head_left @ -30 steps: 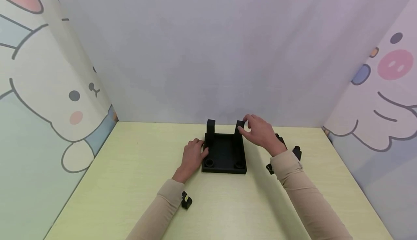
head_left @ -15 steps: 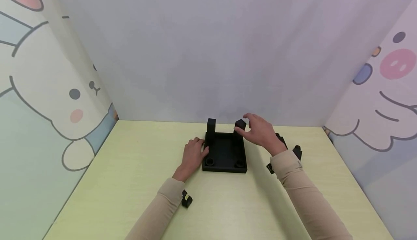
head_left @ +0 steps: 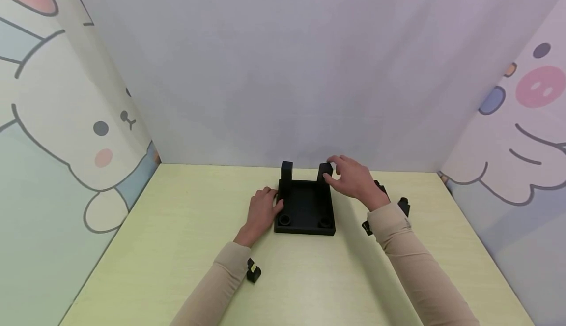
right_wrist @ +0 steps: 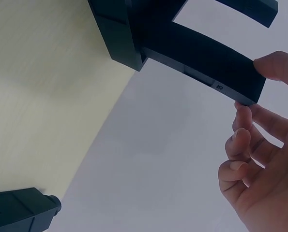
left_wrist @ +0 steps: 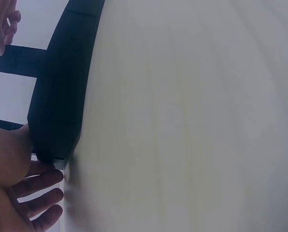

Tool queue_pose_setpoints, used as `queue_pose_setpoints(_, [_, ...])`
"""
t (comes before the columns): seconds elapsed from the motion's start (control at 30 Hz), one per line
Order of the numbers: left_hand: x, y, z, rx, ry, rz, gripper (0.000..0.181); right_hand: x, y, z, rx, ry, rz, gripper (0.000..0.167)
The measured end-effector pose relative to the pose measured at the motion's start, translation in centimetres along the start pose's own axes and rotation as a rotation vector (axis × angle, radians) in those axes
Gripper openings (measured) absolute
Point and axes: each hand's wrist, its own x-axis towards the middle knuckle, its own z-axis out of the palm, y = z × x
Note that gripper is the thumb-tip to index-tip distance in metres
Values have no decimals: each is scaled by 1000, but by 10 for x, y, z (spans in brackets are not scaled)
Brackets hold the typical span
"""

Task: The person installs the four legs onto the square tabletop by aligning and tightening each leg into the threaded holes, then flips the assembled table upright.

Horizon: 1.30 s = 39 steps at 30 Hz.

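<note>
A square black tray-like base (head_left: 305, 208) with raised rims lies on the table. Round sockets show at its two near corners. At the far left corner a black post (head_left: 286, 171) stands upright. My left hand (head_left: 262, 213) grips the base's left edge, thumb over the rim and fingers outside. At the far right corner stands a second upright post (head_left: 324, 172); my right hand (head_left: 353, 178) pinches its top between thumb and index finger. In the right wrist view the pinched post (right_wrist: 206, 58) carries a small mark on its side, and the other fingers curl loosely.
Black parts (head_left: 403, 206) lie right of the base, partly behind the right forearm. A small black piece with a yellow mark (head_left: 253, 271) sits beside the left sleeve. A pale wall stands at the table's far edge (head_left: 212, 165); printed side panels flank it.
The post in my right hand has turned about its upright axis, first to an angle and then back nearly square. My left hand and the base stay in place.
</note>
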Motion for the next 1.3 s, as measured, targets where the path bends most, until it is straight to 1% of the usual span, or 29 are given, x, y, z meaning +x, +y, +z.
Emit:
queue_pose_setpoints(0.2, [-1, 0, -1, -3, 3, 3, 38, 0, 0, 2, 10, 28, 13, 46])
queue_pose_setpoints(0.47, [-2, 0, -1, 3, -1, -1, 38, 1, 1, 7, -10, 60, 19, 46])
queue_pose_setpoints(0.7, [-3, 2, -3, 17, -1, -4, 35, -1, -1, 5, -26, 75, -8, 46])
queue_pose_setpoints(0.87, [-2, 2, -5, 27, 9, 6, 33, -1, -3, 4, -33, 80, 1, 46])
queue_pose_setpoints(1.0, [-2, 2, -4, 28, 17, 9, 34, -3, -3, 5, -14, 80, 11, 47])
queue_pose_setpoints(1.17, [-3, 0, -2, 20, 21, 13, 34, -6, -1, 12, 16, 95, 21, 48])
queue_pose_setpoints(1.3, [-2, 0, -1, 17, 24, 11, 34, -9, 1, 14, 20, 97, 27, 48])
